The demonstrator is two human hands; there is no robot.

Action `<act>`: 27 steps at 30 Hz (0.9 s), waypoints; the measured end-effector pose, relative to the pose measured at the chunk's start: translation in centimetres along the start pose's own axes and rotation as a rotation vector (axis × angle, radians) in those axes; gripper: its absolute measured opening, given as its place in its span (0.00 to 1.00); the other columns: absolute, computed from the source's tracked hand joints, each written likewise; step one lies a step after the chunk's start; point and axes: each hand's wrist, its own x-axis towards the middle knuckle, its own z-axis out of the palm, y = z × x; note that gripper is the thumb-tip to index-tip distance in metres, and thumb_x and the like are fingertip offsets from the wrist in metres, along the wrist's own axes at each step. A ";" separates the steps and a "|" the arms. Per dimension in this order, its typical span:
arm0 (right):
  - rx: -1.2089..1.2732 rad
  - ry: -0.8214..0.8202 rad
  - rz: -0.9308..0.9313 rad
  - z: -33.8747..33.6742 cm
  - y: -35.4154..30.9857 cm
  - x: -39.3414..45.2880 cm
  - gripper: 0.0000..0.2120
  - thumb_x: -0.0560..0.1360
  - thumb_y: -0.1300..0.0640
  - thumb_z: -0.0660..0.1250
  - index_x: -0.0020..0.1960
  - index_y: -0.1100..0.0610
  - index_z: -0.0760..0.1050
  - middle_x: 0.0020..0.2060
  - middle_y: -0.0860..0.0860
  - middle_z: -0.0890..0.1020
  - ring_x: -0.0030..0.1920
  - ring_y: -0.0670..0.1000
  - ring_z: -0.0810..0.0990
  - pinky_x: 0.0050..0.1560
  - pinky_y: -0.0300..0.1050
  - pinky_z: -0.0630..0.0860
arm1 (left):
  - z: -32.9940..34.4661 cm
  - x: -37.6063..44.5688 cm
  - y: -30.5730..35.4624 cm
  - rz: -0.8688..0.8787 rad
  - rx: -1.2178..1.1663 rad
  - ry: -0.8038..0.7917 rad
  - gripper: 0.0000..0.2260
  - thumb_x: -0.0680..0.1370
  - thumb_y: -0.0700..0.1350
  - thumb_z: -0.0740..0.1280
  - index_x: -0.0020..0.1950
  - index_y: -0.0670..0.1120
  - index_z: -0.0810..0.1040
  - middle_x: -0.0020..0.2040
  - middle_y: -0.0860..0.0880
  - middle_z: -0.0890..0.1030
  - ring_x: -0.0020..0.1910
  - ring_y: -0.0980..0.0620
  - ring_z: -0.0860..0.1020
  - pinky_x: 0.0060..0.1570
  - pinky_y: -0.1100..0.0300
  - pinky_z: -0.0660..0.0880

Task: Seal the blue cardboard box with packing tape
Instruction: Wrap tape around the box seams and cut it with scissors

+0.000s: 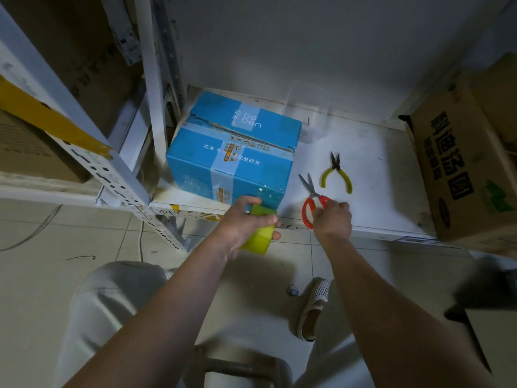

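Taping the blue box [232,152] on the shelf [372,169]
Left hand [243,222] grips the tape roll [258,233] at the box's front; right hand [333,218] closes on the red scissors [312,201].

A plain pale wall [321,46] rises behind a low white shelf board [372,163], which sits on a white metal rack with perforated uprights [112,175] at the left. The floor [70,236] is laid in light, glossy tiles with dark grout lines, and a thin cable [33,233] curves across it at the left. The light is dim and cool, a brown carton printed with dark characters [458,169] stands at the shelf's right end, and more brown cartons [25,147] seem to fill the neighbouring rack at the left, though that edge is blurred.
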 end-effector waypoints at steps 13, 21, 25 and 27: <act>0.446 -0.271 0.146 -2.5 0.3 -1.4 0.20 0.72 0.56 0.70 0.62 0.58 0.72 0.55 0.54 0.77 0.55 0.54 0.76 0.54 0.46 0.75 | 0.1 -0.6 0.8 -0.087 0.002 0.033 0.13 0.73 0.33 0.70 0.54 0.44 0.73 0.38 0.40 0.81 0.27 0.48 0.81 0.27 0.58 0.77; 0.416 -0.788 0.027 -9.6 3.6 -4.3 0.14 0.71 0.49 0.70 0.52 0.56 0.75 0.39 0.52 0.79 0.35 0.46 0.73 0.36 0.39 0.65 | 0.6 -0.9 0.9 -0.096 0.124 0.135 0.07 0.72 0.41 0.70 0.50 0.47 0.78 0.44 0.41 0.81 0.37 0.44 0.80 0.33 0.57 0.80; 0.288 -0.825 -0.050 -10.2 2.5 -4.0 0.14 0.70 0.49 0.71 0.51 0.55 0.77 0.39 0.51 0.80 0.35 0.46 0.72 0.35 0.39 0.64 | 0.4 -0.4 0.6 -0.088 0.286 0.233 0.05 0.70 0.43 0.71 0.45 0.47 0.80 0.50 0.41 0.80 0.49 0.40 0.78 0.54 0.48 0.76; 0.207 -0.833 -0.095 -10.0 1.3 -3.9 0.13 0.71 0.48 0.70 0.50 0.55 0.77 0.39 0.50 0.80 0.36 0.46 0.72 0.35 0.39 0.65 | 0.5 -0.8 0.8 -0.096 0.315 0.246 0.09 0.70 0.45 0.72 0.49 0.47 0.80 0.52 0.42 0.79 0.53 0.40 0.77 0.59 0.45 0.73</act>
